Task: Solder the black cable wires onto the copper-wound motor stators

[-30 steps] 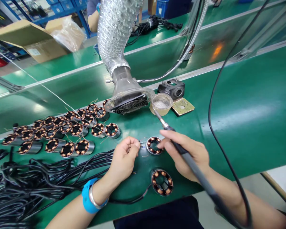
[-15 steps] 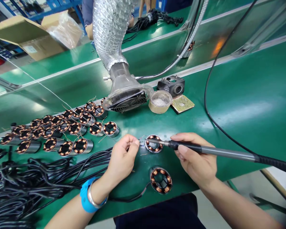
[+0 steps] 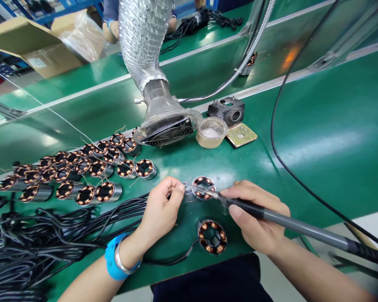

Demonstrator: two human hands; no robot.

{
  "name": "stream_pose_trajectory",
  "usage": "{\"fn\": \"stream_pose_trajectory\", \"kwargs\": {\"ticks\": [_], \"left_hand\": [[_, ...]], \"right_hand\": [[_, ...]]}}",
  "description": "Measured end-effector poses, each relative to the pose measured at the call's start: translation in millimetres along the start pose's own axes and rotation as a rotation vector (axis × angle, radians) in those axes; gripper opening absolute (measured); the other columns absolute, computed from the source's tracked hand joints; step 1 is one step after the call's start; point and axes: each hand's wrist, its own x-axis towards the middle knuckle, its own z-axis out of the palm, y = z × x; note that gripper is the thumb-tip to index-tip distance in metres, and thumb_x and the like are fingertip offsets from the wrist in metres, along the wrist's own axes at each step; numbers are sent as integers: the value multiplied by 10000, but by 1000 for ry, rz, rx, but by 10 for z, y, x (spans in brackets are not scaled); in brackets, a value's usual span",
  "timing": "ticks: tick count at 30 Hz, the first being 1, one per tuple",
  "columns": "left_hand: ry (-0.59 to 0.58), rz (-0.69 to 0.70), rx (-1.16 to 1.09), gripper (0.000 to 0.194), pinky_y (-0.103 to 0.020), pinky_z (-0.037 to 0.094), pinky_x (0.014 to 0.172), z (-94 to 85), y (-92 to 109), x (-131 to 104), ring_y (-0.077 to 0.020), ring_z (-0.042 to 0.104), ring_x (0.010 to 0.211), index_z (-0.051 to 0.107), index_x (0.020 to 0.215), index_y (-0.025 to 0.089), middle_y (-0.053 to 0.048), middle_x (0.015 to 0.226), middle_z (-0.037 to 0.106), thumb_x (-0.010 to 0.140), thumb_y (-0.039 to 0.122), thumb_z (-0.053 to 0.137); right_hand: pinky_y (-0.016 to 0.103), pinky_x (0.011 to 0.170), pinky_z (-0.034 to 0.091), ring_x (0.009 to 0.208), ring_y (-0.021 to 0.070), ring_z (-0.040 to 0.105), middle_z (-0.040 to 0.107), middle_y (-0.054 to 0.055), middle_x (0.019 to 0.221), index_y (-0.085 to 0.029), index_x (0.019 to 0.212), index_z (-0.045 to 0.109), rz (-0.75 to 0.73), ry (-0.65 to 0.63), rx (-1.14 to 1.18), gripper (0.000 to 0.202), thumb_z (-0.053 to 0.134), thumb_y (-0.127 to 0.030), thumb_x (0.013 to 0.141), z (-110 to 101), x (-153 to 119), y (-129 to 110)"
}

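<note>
Thumb and forefinger of my left hand [image 3: 162,203] are pinching thin wire ends [image 3: 187,189] just left of the upper wound ring [image 3: 203,179], which is lying on the green table [image 3: 318,167] between my hands. My right hand [image 3: 260,218] is closing around the front grip of a soldering iron [image 3: 297,222], pen-fashion, and the metal barrel is slanting across the ring toward those wires — whether the tip is touching them I cannot tell. The lower wound ring [image 3: 222,239] is resting nearer my body, a dark lead running off its left side. Black cables [image 3: 44,235] are lying in a tangle to my left, and more wound rings are standing behind them; a round tub [image 3: 211,140] and a sponge tray [image 3: 242,135] are sitting beyond the work. Handling notes, by judgement: I am reckoning the ring to be stiff and fairly heavy for its size, its smooth outer wall the right place for fingers, the copper coils too easily nicked. The wires are looking limp and fragile, wanting a light pinch; the iron is probably hot forward of the grip — so I am keeping fingers on the dark sleeve.
</note>
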Motion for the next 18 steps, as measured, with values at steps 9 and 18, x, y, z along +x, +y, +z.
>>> {"fn": "stream_pose_trajectory", "kwargs": {"ticks": [9, 18], "left_hand": [[1, -4, 21, 246, -226, 262, 509, 6, 6, 4, -97, 347, 525, 489, 709, 190, 63, 577, 398, 902, 341, 489], [10, -6, 11, 242, -221, 262, 507, 14, 25, 22, -94, 334, 528, 492, 717, 186, 66, 578, 381, 903, 341, 488]], "right_hand": [[351, 522, 448, 565, 176, 536, 632, 38, 717, -233, 1052, 693, -109, 68, 18, 308, 570, -144, 783, 19, 40, -40], [354, 552, 438, 615, 176, 543, 636, 43, 781, -220, 1061, 690, -55, 36, 44, 322, 569, -115, 782, 1, -17, 17]]}}
